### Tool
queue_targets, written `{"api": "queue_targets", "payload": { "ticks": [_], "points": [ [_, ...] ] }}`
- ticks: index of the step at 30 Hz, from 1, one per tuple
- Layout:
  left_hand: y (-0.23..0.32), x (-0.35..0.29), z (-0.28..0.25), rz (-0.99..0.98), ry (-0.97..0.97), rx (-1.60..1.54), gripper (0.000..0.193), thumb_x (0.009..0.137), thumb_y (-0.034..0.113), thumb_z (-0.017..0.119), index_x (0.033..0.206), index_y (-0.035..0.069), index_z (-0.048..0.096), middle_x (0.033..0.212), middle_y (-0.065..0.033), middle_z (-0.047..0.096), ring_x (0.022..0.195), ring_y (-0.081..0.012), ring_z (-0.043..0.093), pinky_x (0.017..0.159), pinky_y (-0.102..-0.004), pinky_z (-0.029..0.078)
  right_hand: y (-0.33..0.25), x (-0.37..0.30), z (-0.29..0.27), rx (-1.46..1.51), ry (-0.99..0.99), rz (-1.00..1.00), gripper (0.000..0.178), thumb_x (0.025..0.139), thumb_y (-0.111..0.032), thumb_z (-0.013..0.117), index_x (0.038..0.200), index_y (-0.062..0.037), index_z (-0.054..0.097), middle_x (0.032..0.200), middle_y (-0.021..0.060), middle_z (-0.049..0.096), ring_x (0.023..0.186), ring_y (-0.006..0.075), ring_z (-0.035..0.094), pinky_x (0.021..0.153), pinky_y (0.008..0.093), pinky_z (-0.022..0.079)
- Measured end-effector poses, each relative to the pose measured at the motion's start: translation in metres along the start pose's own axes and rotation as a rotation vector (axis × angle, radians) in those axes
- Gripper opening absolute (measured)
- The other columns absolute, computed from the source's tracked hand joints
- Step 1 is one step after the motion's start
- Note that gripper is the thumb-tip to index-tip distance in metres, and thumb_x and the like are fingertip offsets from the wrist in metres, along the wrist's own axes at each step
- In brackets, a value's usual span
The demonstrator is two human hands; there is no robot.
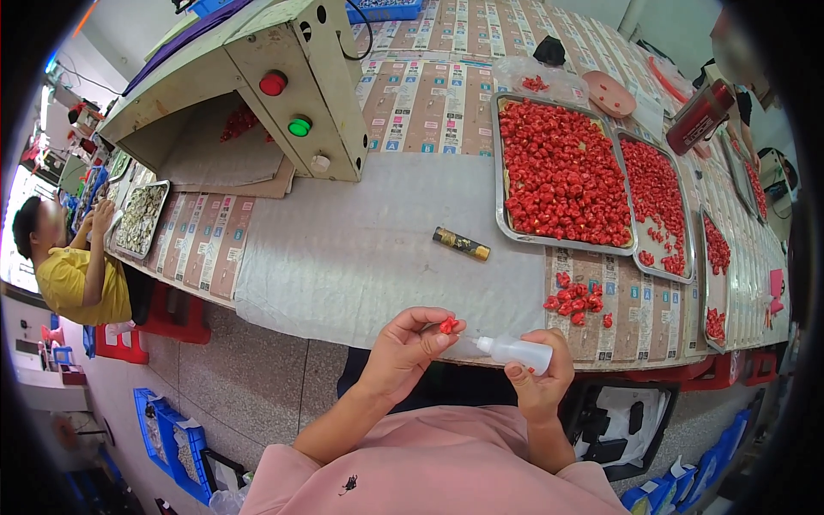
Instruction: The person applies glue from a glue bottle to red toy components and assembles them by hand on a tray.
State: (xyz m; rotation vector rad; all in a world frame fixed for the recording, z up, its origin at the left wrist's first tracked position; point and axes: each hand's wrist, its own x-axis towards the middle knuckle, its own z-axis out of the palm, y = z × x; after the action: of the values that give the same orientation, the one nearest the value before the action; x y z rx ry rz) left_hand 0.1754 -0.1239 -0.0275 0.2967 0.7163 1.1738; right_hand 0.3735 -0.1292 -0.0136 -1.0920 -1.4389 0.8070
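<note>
Stretching across the view, the long grey-covered workbench (360, 249) carries a beige metal machine box with red and green buttons (292, 86) and, to its right, a shallow steel tray heaped with small red parts (562, 172), with a small loose pile of the same red parts (577, 302) near the front edge. Below that edge, both forearms rise bent from the pink shirt, the hands nearly meeting. The left hand (403, 352) curls, thumb and fingertips pinched narrowly on one small red part (446, 324), while the right hand (541, 378) wraps closed around a small white plastic squeeze bottle (519, 352), nozzle pointing left at that part.
</note>
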Motion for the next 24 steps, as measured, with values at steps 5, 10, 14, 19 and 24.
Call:
{"api": "queue_targets", "payload": {
  "ticks": [5,10,14,19,24],
  "points": [
    [-0.0008,0.0002,-0.001,0.006,0.0,0.0,0.027,0.081,-0.009,0.06,0.105,0.001,0.056,0.107,-0.0106,0.058,0.107,-0.0206,0.058,0.092,-0.0285,0.049,0.0009,-0.0004,-0.0009,0.006,-0.009,0.012,0.044,0.074,-0.03,0.077,0.095,0.0023,0.056,0.081,0.0062,0.05,0.069,0.0123,0.049,0.059,0.0224,0.039],
    [-0.0008,0.0004,0.0,0.014,-0.011,-0.002,0.026,0.081,-0.009,0.06,0.105,0.0,0.056,0.107,-0.0113,0.059,0.106,-0.0208,0.058,0.092,-0.0287,0.049,0.0035,-0.0004,-0.0008,0.036,0.005,0.024,0.043,0.075,-0.029,0.076,0.096,0.0025,0.055,0.083,0.0063,0.05,0.07,0.0124,0.049,0.06,0.0228,0.039],
    [-0.001,0.0004,-0.0006,0.012,-0.005,0.003,0.026,0.081,-0.009,0.06,0.104,0.0,0.056,0.107,-0.0115,0.059,0.105,-0.0205,0.058,0.092,-0.0286,0.049,0.0058,-0.0004,-0.0002,0.04,0.009,0.008,0.044,0.075,-0.029,0.076,0.097,0.0025,0.055,0.083,0.0064,0.05,0.07,0.0123,0.048,0.06,0.0226,0.039],
    [-0.0011,0.0007,-0.0004,0.008,-0.006,0.003,0.025,0.081,-0.007,0.061,0.104,0.001,0.056,0.105,-0.012,0.06,0.102,-0.0191,0.059,0.09,-0.0279,0.05,0.0079,-0.0004,-0.0008,0.024,0.012,0.008,0.045,0.075,-0.03,0.076,0.097,0.0024,0.055,0.083,0.0067,0.05,0.07,0.0124,0.049,0.06,0.0225,0.039],
    [0.001,0.0003,0.0025,-0.008,0.017,0.012,0.024,0.081,-0.007,0.061,0.103,0.001,0.056,0.103,-0.0115,0.061,0.1,-0.0192,0.06,0.09,-0.028,0.05,0.0072,-0.0004,-0.0006,0.046,0.02,0.019,0.046,0.074,-0.031,0.077,0.097,0.0026,0.055,0.083,0.0064,0.05,0.07,0.0121,0.048,0.06,0.0224,0.039]
  ]
}}
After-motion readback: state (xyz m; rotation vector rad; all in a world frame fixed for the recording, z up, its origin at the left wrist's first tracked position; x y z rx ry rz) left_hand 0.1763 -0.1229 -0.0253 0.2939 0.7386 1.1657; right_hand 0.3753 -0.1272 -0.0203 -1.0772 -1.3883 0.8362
